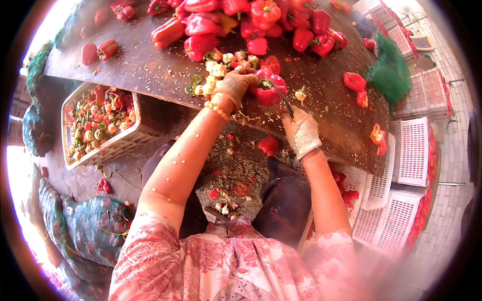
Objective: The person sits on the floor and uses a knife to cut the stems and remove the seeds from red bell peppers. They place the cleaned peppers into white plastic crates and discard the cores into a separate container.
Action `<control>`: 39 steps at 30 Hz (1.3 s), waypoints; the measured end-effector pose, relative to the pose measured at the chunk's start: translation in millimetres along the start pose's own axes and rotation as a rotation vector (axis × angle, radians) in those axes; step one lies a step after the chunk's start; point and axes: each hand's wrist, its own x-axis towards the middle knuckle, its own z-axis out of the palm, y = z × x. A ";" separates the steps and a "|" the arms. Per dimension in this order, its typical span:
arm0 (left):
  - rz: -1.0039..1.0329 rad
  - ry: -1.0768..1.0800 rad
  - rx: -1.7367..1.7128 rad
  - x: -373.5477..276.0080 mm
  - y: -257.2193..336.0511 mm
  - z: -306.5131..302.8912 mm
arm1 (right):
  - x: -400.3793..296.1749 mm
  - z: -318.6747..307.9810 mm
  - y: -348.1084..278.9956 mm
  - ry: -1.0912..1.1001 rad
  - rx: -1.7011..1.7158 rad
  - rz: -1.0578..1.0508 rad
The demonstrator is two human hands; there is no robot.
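My left hand (236,85), in a soiled work glove, grips a red bell pepper (270,93) just above the table's near edge. Its green stem end is turned towards my right side. In a pale glove, my right hand (301,129) holds a thin, dark curved blade (281,96), whose far end meets the pepper near the stem; how deep it sits cannot be seen. Beside my left hand lies a heap of cut-out pepper cores (214,71) with pale seeds. A single core (301,95) lies to the right of the pepper.
Whole red peppers (226,22) are piled across the brown table (150,75). A plastic crate (137,113) full of cores stands at left. Stuffed mesh sacks (94,229) lie lower left. White crates (414,150) line the right, near a green net (389,71). Seeds litter the floor (226,169).
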 end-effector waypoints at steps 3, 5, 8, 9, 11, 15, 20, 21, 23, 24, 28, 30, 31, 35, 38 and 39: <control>-0.024 0.081 0.056 11.8 -17.1 -2.0 | -14.3 9.9 32.5 -0.078 -0.145 0.088; -0.064 0.072 -0.012 13.5 -16.6 2.1 | -30.2 5.8 65.0 -0.172 -0.271 0.148; -0.047 0.030 0.031 15.8 -19.2 2.9 | -34.4 -4.4 73.9 0.013 0.072 0.230; -0.019 0.039 0.124 14.3 -21.1 4.7 | -29.5 -4.6 72.4 0.134 0.200 0.154; 0.040 0.046 0.307 11.3 -19.9 16.2 | -1.9 -1.5 52.2 0.194 0.402 0.110; 0.096 -0.003 0.407 9.5 -26.5 29.6 | 51.0 -4.1 15.6 0.037 0.559 0.138; 0.294 0.055 0.734 4.4 -36.6 33.8 | 74.1 5.1 23.3 -0.072 0.566 0.234; 0.402 0.021 0.848 5.9 -40.5 27.6 | 74.8 5.1 19.4 -0.058 0.523 0.204; 0.474 -0.005 0.865 12.0 -48.2 19.0 | 79.7 6.3 17.1 -0.030 0.436 0.146; 0.562 -0.024 0.900 18.3 -54.8 13.2 | 85.0 11.9 24.4 -0.023 0.528 0.095; 0.553 -0.045 0.763 24.9 -60.1 -0.2 | 95.0 0.3 11.4 -0.135 0.486 0.212; 0.141 0.026 0.406 13.3 -50.0 25.7 | 103.3 7.8 27.9 -0.109 0.520 0.224; 0.129 0.051 0.504 -12.4 -29.6 55.9 | 108.3 12.7 47.5 -0.088 0.532 0.241; 0.155 -0.027 0.552 -12.7 -29.8 34.9 | 122.1 21.4 57.7 -0.148 0.514 0.270; 0.174 -0.024 0.684 -18.0 -20.7 33.2 | 133.2 21.8 64.5 -0.214 0.652 0.256; 0.214 -0.010 0.755 -15.6 -24.0 30.0 | 135.2 20.4 63.7 -0.241 0.701 0.268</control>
